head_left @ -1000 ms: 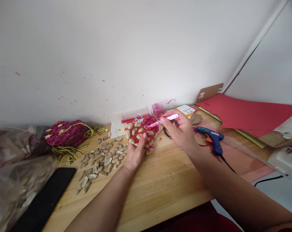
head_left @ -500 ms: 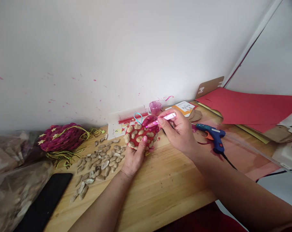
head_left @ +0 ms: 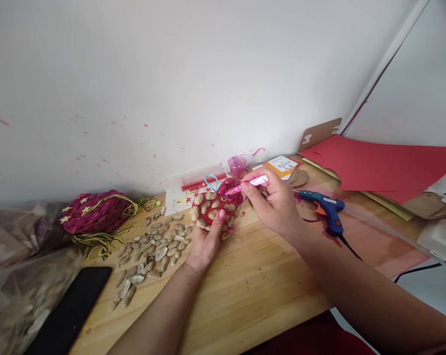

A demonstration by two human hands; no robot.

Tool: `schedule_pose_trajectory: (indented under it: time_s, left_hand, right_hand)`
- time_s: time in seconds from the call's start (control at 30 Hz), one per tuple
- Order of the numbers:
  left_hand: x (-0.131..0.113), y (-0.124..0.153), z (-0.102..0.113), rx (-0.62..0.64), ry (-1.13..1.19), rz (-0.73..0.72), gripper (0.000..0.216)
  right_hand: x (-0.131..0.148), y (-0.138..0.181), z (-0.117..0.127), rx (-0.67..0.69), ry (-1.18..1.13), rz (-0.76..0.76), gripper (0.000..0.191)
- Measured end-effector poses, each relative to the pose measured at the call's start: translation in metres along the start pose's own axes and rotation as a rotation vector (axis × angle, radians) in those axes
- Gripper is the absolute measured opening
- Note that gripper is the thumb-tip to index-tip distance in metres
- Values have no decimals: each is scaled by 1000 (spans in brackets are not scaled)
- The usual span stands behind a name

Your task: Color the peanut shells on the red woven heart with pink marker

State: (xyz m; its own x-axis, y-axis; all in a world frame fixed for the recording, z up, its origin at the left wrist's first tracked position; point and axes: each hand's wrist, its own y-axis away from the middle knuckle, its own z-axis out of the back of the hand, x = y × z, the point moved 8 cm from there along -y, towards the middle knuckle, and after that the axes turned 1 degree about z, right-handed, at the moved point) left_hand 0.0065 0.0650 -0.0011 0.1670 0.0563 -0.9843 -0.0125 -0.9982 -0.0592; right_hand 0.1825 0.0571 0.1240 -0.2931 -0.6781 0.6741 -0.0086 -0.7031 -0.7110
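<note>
My left hand (head_left: 210, 236) grips a red ornament (head_left: 208, 215) covered with peanut shells, its thumb pressed on the front. Some shells at the ornament's upper right are painted magenta; the others are bare tan. A light-blue loop (head_left: 211, 181) sticks up from its top. In my right hand (head_left: 272, 202) is a white and pink paint pen (head_left: 253, 182), pinched between thumb and fingers. Its tip is at the magenta shells, though whether it touches them I cannot tell. Behind the hands stands a clear cup (head_left: 237, 165) stained pink.
Loose peanut shells (head_left: 159, 251) lie left of my hands, beside a finished-looking magenta ornament (head_left: 93, 217) with yellow stars. A black phone-like slab (head_left: 69, 310) and plastic bags (head_left: 23, 291) are farther left. At right are a blue glue gun (head_left: 324, 209) and red sheets (head_left: 381, 162).
The pen and both hands stay almost in place, with only slight movement at the magenta shells. The whole view has shifted very slightly.
</note>
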Motion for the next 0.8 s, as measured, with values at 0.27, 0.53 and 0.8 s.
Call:
schedule_pose_trajectory:
  time_s: [0.27,0.53,0.8]
  left_hand:
    - [-5,1,0,-19,-10,-19,51]
    - [-5,2,-1,-12,28,-10,50]
    - [-1,1,3,-28,15,13,53]
  right_hand:
    - [4,1,-2,30,2,30,9]
    - [4,1,-3,35,-38,15,8]
    - [4,1,-3,36,-40,18,10]
